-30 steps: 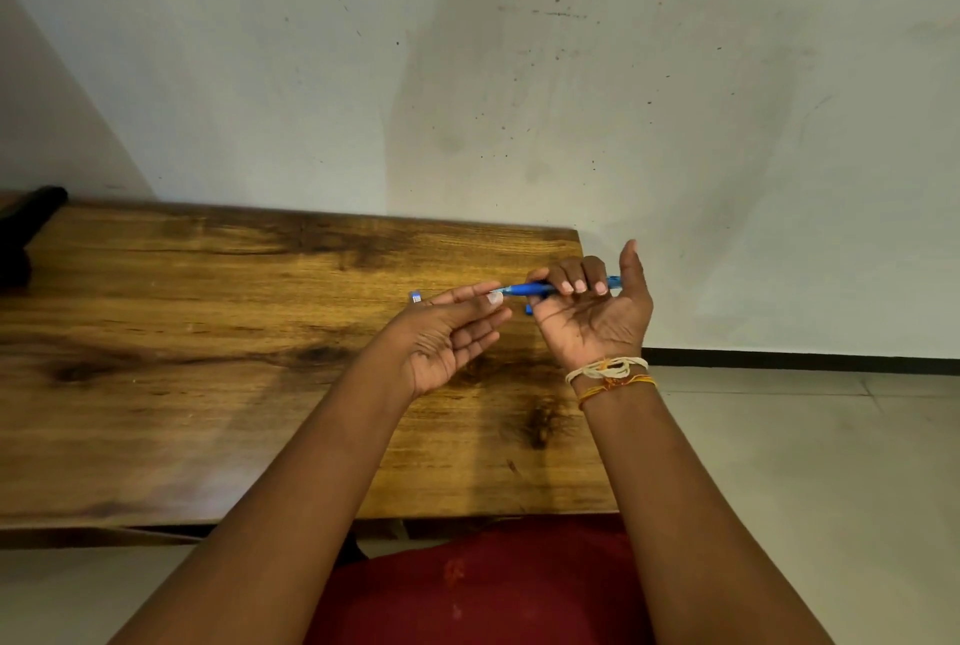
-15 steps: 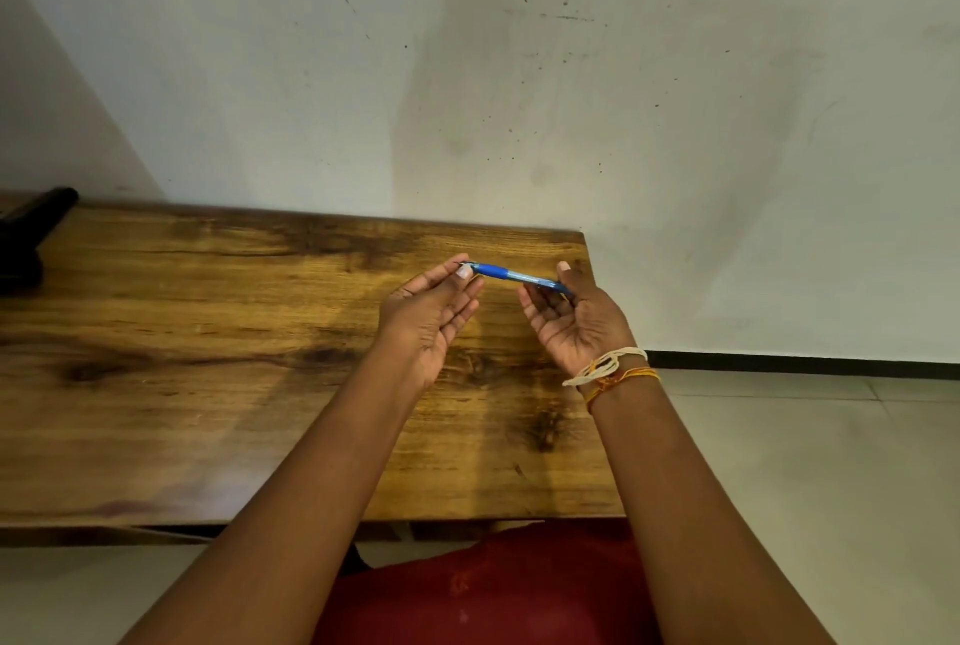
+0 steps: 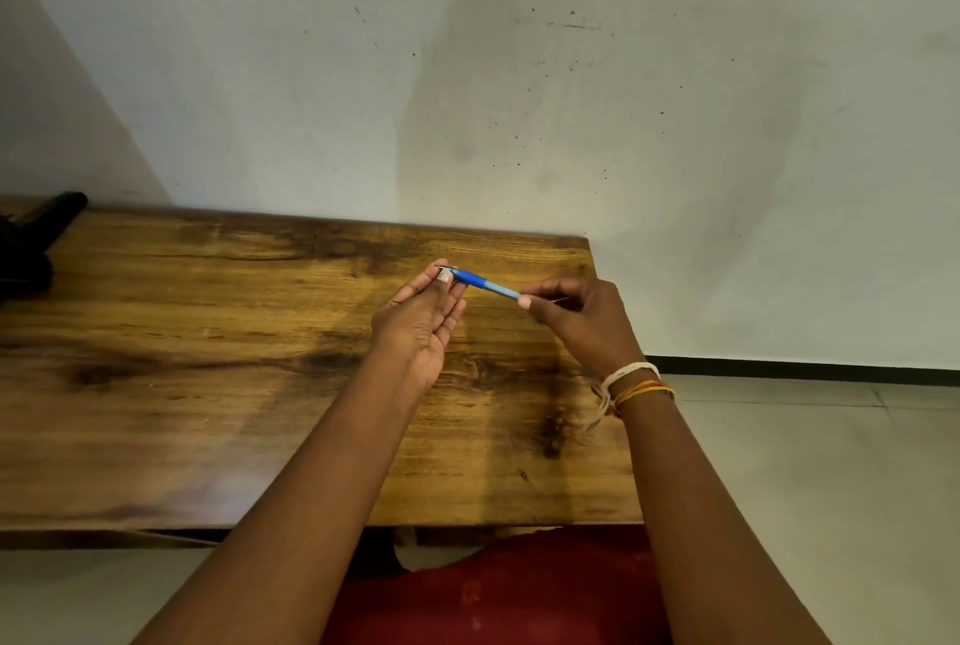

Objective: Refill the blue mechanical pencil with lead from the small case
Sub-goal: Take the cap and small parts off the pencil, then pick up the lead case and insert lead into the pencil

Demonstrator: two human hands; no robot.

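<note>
A dark object (image 3: 31, 239) lies at the far left of the wooden surface (image 3: 208, 358). Above the surface's right part, the left hand (image 3: 421, 327) pinches one end of the blue mechanical pencil (image 3: 480, 283) with thumb and fingertips, palm up. The right hand (image 3: 587, 319), threads (image 3: 634, 384) at its wrist, grips the other end.

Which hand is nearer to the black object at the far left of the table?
Left. The left hand is over the middle of the wooden table, closer to the black object; the right hand is near the table's right edge.
</note>
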